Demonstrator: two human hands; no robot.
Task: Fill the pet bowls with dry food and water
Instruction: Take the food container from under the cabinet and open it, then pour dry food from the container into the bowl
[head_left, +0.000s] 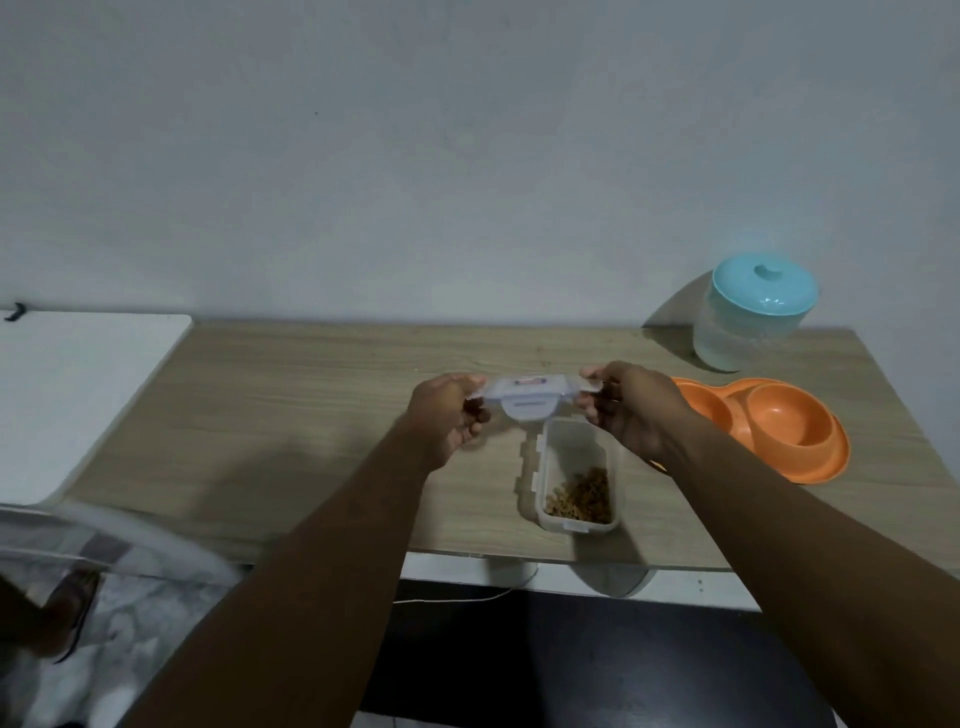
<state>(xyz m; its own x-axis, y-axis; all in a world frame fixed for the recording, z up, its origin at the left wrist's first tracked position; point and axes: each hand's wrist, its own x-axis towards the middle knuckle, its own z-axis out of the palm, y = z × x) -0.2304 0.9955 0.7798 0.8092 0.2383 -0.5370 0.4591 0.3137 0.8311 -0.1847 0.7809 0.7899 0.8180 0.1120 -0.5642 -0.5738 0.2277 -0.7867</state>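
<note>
Clear plastic lid (524, 397): was held level over the table (311, 405), left hand (449, 415) pinching one end tab, right hand (631, 410) the other; long axis left to right. Open container (571, 447) stood just below, towards the person; long axis near to far, kibble (579, 496) at its near end. Orange double bowl (826, 462), empty, lay to the right, nearer the right hand; water jar (748, 322) beyond.

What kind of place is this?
Probably a home pet-feeding spot: wood-grain table against a plain wall, orange double pet bowl, teal-lidded jar, kibble container whose lid the left hand and right hand hold.
</note>
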